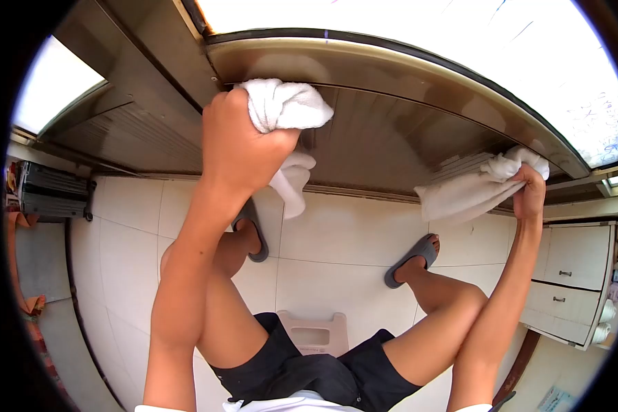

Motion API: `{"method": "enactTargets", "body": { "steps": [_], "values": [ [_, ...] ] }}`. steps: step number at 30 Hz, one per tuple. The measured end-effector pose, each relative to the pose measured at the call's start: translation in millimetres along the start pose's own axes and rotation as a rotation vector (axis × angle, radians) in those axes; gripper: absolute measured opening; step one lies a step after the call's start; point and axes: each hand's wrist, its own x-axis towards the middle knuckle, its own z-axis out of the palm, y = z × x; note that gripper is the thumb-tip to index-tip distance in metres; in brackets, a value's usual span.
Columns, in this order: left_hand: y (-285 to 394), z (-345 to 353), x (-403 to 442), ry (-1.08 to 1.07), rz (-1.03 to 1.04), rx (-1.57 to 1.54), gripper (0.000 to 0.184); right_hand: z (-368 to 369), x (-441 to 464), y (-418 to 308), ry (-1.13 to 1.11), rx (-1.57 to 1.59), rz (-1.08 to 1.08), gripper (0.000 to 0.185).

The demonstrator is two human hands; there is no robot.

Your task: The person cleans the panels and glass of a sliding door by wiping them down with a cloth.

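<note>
My left hand [237, 141] is wrapped round a bunched white cloth [288, 106], held up against the brown metal door frame [336, 58]. A tail of the same or another white cloth [293, 189] hangs below that fist. Farther right, my right hand [529, 194] grips a second white cloth [470, 189], its loose end spread to the left along the lower door panel [371, 134]. Both hands are closed, and the fingertips of the left one are hidden behind its cloth.
A small beige stool [314, 329] is beneath me on the pale tiled floor [336, 233]. White drawers [563, 285] stand at the right. A dark slatted object [51, 191] is at the left. My feet wear grey slippers [257, 237].
</note>
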Motion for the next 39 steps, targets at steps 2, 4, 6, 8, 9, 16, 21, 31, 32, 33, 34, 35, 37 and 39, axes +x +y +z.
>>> {"method": "enactTargets", "body": {
  "steps": [2, 4, 6, 8, 9, 16, 21, 31, 32, 33, 34, 35, 37, 39],
  "values": [
    [3.9, 3.5, -1.5, -0.056, -0.035, 0.036, 0.010, 20.2, -7.9, -8.8, 0.067, 0.028, -0.002, 0.007],
    [8.0, 9.6, -2.3, -0.097, -0.038, 0.045, 0.011, 41.4, -14.5, -14.3, 0.134, 0.053, 0.000, 0.007],
    [11.9, 19.6, -1.5, -0.115, -0.006, 0.024, 0.012, 47.9, -14.1, -15.4, 0.198, 0.072, 0.000, 0.009],
    [15.5, 27.1, -0.3, -0.130, -0.024, -0.012, 0.012, 42.4, -9.2, -9.7, 0.045, 0.012, -0.054, 0.011],
    [18.9, 30.7, -0.2, -0.138, -0.033, -0.028, 0.012, 43.2, -8.5, -9.4, -0.032, -0.017, -0.081, 0.012],
    [49.9, 67.8, -4.1, -0.110, 0.014, -0.198, 0.015, 115.7, -26.0, -11.3, -0.097, -0.137, -0.169, 0.023],
    [63.5, 94.7, -6.6, -0.069, -0.029, -0.246, 0.015, 177.2, -35.2, -23.5, -0.156, -0.294, -0.233, 0.017],
    [68.9, 96.2, -11.9, -0.225, -0.081, -0.496, 0.016, 162.3, -34.6, -23.3, -0.137, -0.138, -0.242, 0.023],
    [68.5, 96.2, -13.0, -0.232, -0.042, -0.495, 0.019, 154.3, -36.7, -28.1, -0.151, -0.112, -0.222, 0.021],
    [68.7, 95.8, -12.9, -0.240, -0.060, -0.490, 0.020, 146.8, -38.1, -33.0, -0.168, -0.085, -0.201, 0.019],
    [70.2, 95.6, -12.4, -0.252, -0.079, -0.508, 0.020, 138.3, -38.1, -35.6, -0.159, -0.078, -0.200, 0.017],
    [71.2, 94.1, -12.1, -0.260, -0.101, -0.525, 0.020, 130.7, -37.2, -38.2, -0.156, -0.070, -0.198, 0.016],
    [71.1, 94.5, -14.0, -0.248, -0.165, -0.615, 0.021, 119.4, -35.0, -41.2, -0.147, -0.055, -0.210, 0.014],
    [74.3, 95.1, -16.6, -0.246, -0.215, -0.676, 0.021, 108.8, -31.0, -35.6, -0.129, -0.041, -0.229, 0.012]
  ]
}}
